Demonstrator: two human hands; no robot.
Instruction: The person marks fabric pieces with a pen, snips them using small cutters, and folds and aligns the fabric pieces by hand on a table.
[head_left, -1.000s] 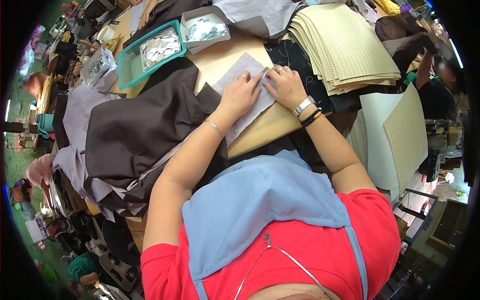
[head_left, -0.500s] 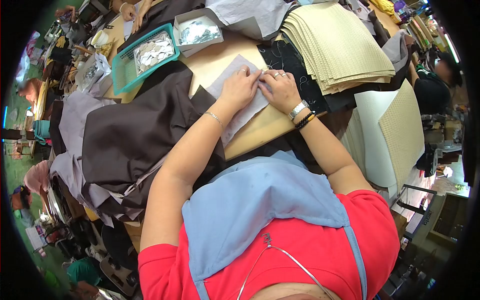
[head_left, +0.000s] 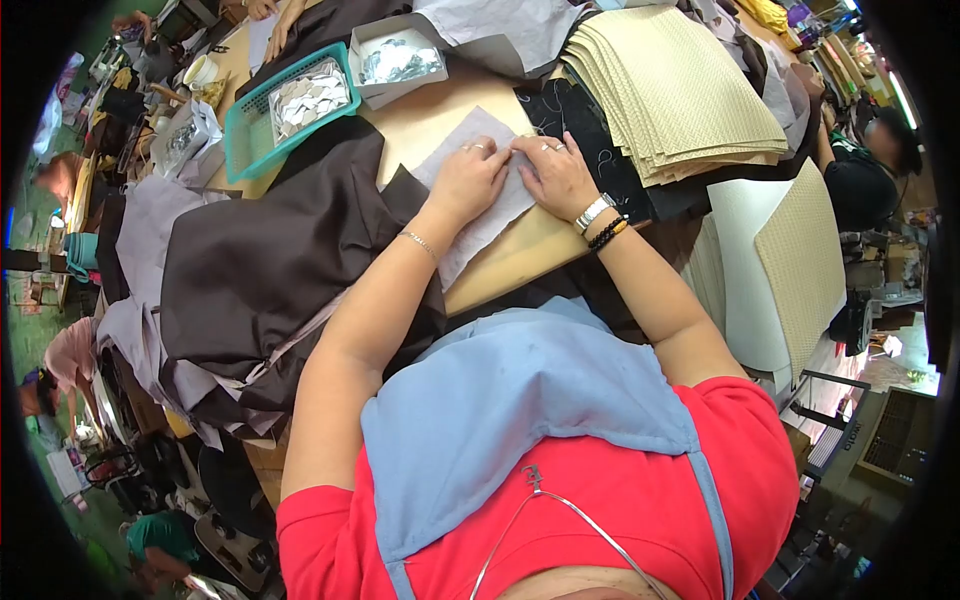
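A pale lilac-grey piece of fabric (head_left: pixel 478 235) lies flat on the wooden table, one corner toward the far side. My left hand (head_left: pixel 468 180) rests on it with curled fingers, pinching the cloth near its right edge. Close against it, my right hand (head_left: pixel 556 175) has thumb and forefinger closed on the same edge, another finger raised. The fingertips of both hands almost meet, and the spot between them is covered. Left of my forearm is a heap of dark brown fabric (head_left: pixel 265 270).
Beyond my hands are a teal basket (head_left: pixel 236 150) of small pale pieces and a white box (head_left: pixel 385 97) with clear packets. A stack of cream textured sheets (head_left: pixel 670 90) sits on black cloth (head_left: pixel 565 115) at right. Other people's hands (head_left: pixel 285 30) work at the far left.
My hands have shifted slightly, still together at the fabric edge. One right finger has lifted outward. At the far side, another person's hands have moved.
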